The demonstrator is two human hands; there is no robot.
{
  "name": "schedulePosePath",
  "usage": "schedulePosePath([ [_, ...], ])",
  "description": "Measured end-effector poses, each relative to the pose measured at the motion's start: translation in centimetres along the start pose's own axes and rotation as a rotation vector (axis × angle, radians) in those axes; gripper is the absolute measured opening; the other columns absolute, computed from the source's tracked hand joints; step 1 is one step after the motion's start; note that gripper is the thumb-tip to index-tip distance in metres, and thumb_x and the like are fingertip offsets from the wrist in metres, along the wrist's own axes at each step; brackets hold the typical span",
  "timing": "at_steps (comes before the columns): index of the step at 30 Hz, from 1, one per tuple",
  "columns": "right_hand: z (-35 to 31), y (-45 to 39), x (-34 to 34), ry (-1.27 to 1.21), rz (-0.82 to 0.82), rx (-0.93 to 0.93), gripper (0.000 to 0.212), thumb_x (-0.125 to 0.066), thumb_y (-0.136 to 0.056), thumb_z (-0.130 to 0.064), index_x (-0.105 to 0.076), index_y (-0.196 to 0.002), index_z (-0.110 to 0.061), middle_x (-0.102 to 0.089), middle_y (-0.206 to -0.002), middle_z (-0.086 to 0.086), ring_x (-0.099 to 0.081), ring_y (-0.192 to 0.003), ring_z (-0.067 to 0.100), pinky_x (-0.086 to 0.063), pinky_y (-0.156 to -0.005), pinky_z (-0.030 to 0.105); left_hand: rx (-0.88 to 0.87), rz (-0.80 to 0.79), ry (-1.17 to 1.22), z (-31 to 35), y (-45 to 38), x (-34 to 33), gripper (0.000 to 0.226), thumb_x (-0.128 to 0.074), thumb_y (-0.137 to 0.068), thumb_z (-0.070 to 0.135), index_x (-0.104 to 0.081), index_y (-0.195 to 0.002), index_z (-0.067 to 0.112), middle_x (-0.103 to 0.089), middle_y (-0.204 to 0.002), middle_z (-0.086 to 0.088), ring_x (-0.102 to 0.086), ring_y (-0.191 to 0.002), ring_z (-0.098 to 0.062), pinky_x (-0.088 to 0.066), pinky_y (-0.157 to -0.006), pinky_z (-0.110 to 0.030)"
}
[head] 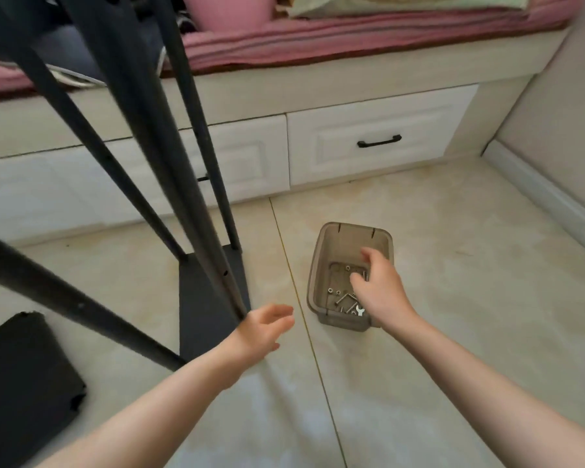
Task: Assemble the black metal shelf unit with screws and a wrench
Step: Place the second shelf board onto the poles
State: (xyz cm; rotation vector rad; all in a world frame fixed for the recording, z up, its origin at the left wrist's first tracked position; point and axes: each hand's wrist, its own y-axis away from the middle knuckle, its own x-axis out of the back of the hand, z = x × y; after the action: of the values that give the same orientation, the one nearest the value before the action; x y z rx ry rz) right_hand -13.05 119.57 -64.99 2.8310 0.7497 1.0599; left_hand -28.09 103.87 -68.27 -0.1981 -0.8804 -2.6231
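The black metal shelf frame (139,136) stands at the left on its bottom panel (203,298), with several thin uprights rising past the camera. My left hand (262,329) hovers open just right of the nearest upright, fingers relaxed and holding nothing. A small translucent brown bin (321,265) sits on the tile floor and holds several screws and nuts (340,297) and a small silver wrench (360,311). My right hand (379,285) reaches into the bin with fingers curled downward over the screws; whether it holds one is hidden.
A loose black shelf panel (24,383) lies on the floor at the lower left. A white drawer unit (379,143) with a pink mattress on top runs along the back. A wall with a baseboard (547,194) closes off the right side.
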Motion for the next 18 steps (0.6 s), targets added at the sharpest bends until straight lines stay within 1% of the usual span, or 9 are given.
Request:
schedulePosePath([
  [2,-2.5,1.6,-0.1,-0.002,-0.068,0.077,0.05,-0.053,-0.094,-0.01,-0.043,-0.143,-0.01,-0.049,-0.144,0.007,-0.043,-0.134,0.02,-0.032,-0.109,0.028,0.018,0.036,-0.012,-0.3,2.8,1.7,0.022,-0.061,-0.1,0.028,-0.066,-0.122,0.027,-0.065,-0.119,0.012,-0.061,-0.105,-0.001,-0.056,-0.088,-0.024],
  [3,-3.7,2.4,-0.3,-0.003,-0.103,0.112,0.047,-0.053,-0.095,-0.01,-0.045,-0.141,-0.011,-0.05,-0.142,0.006,-0.044,-0.133,0.019,-0.033,-0.109,0.028,0.021,0.063,-0.008,-0.3,4.2,2.6,0.02,-0.061,-0.1,0.026,-0.067,-0.119,0.027,-0.066,-0.118,0.011,-0.063,-0.106,-0.003,-0.056,-0.088,-0.023],
  [6,-6.8,5.0,-0.8,-0.007,-0.2,0.192,0.043,-0.052,-0.097,-0.013,-0.047,-0.14,-0.015,-0.053,-0.139,0.002,-0.046,-0.13,0.015,-0.033,-0.104,0.024,0.006,0.147,-0.025,-0.4,8.4,5.4,0.018,-0.059,-0.1,0.021,-0.069,-0.115,0.025,-0.067,-0.117,0.012,-0.062,-0.106,-0.001,-0.056,-0.076,-0.018],
  [8,-8.4,6.6,-1.2,-0.016,-0.25,0.243,0.041,-0.052,-0.098,-0.017,-0.048,-0.139,-0.019,-0.053,-0.138,-0.002,-0.046,-0.126,0.011,-0.034,-0.101,0.024,0.01,0.21,-0.027,-0.4,10.9,7.1,0.016,-0.059,-0.101,0.019,-0.069,-0.112,0.024,-0.066,-0.118,0.01,-0.06,-0.108,-0.002,-0.057,-0.077,-0.02],
  [10,-9.8,8.0,-1.3,-0.011,-0.285,0.295,0.04,-0.052,-0.098,-0.019,-0.048,-0.138,-0.021,-0.053,-0.136,-0.004,-0.045,-0.118,0.005,-0.036,-0.1,0.023,0.017,0.239,-0.024,-0.2,13.0,8.7,0.015,-0.058,-0.102,0.019,-0.067,-0.112,0.023,-0.064,-0.121,0.006,-0.058,-0.11,-0.005,-0.056,-0.074,-0.018],
  [11,-10.4,8.6,-1.3,-0.008,-0.301,0.316,0.04,-0.052,-0.098,-0.02,-0.048,-0.138,-0.022,-0.053,-0.136,-0.004,-0.044,-0.116,0.003,-0.036,-0.099,0.023,0.025,0.242,-0.036,0.0,14.0,9.5,0.015,-0.057,-0.103,0.02,-0.066,-0.114,0.023,-0.063,-0.122,0.005,-0.058,-0.111,-0.006,-0.055,-0.073,-0.017],
  [13,-11.6,9.6,-1.0,-0.017,-0.331,0.325,0.041,-0.051,-0.098,-0.021,-0.045,-0.139,-0.025,-0.052,-0.135,-0.005,-0.046,-0.115,0.005,-0.039,-0.096,0.025,0.056,0.257,-0.065,0.4,15.6,10.9,0.019,-0.057,-0.103,0.024,-0.064,-0.12,0.021,-0.063,-0.124,0.002,-0.059,-0.113,-0.01,-0.056,-0.08,-0.021],
  [15,-12.8,10.3,-0.5,-0.036,-0.345,0.315,0.044,-0.052,-0.099,-0.024,-0.041,-0.141,-0.028,-0.051,-0.135,-0.006,-0.049,-0.113,0.007,-0.042,-0.091,0.026,0.105,0.277,-0.076,0.9,16.8,11.9,0.03,-0.058,-0.102,0.026,-0.06,-0.13,0.017,-0.063,-0.123,0.0,-0.059,-0.113,-0.014,-0.056,-0.087,-0.028],
  [18,-14.6,11.0,0.2,-0.018,-0.339,0.317,0.052,-0.054,-0.099,-0.03,-0.033,-0.147,-0.03,-0.051,-0.135,-0.005,-0.05,-0.11,0.01,-0.042,-0.086,0.027,0.131,0.352,-0.026,1.9,18.0,13.0,0.049,-0.061,-0.101,0.026,-0.046,-0.145,0.012,-0.058,-0.129,-0.006,-0.058,-0.113,-0.021,-0.054,-0.088,-0.032],
])
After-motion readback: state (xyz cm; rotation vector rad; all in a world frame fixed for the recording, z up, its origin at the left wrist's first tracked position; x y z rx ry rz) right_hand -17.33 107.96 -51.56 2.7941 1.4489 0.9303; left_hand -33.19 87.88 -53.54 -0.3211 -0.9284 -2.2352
